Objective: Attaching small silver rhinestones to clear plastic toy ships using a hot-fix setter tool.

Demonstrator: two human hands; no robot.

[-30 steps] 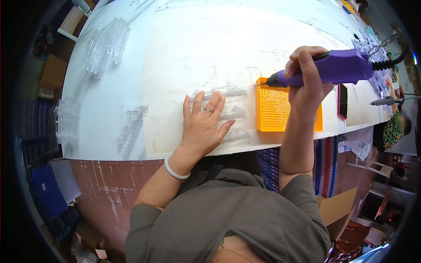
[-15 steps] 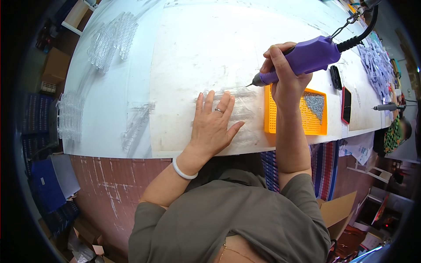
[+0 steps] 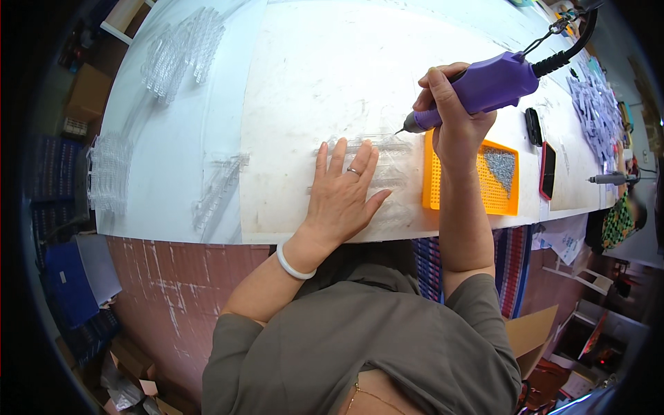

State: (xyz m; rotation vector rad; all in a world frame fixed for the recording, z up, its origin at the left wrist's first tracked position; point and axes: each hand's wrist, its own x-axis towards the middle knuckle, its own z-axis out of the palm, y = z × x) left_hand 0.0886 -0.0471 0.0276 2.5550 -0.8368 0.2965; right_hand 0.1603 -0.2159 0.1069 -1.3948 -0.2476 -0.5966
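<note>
The left hand [image 3: 344,200] lies palm down with its fingers spread over several clear, ridged plastic pieces [image 3: 393,146], which rest on the white, scuffed table [image 3: 297,76] near its front edge. A plain ring [image 3: 353,171] sits on one finger, and a smooth white band [image 3: 293,267] circles the wrist. The right hand [image 3: 456,131] is wrapped around a purple, corded power screwdriver [image 3: 496,81], held tilted with its dark, thin tip pointing down and left, close to the far right end of the clear pieces; whether it touches them cannot be told. Partly behind the right forearm stands a yellow-orange perforated plastic tray [image 3: 431,183], with small grey metal bits [image 3: 500,168] heaped in its far right corner. Just beside the tray, to the right, lie a flat, red-edged black rectangular device [image 3: 548,171] and a small black object [image 3: 532,127]. Farther right spreads a pile of pale lavender strips [image 3: 596,114].
</note>
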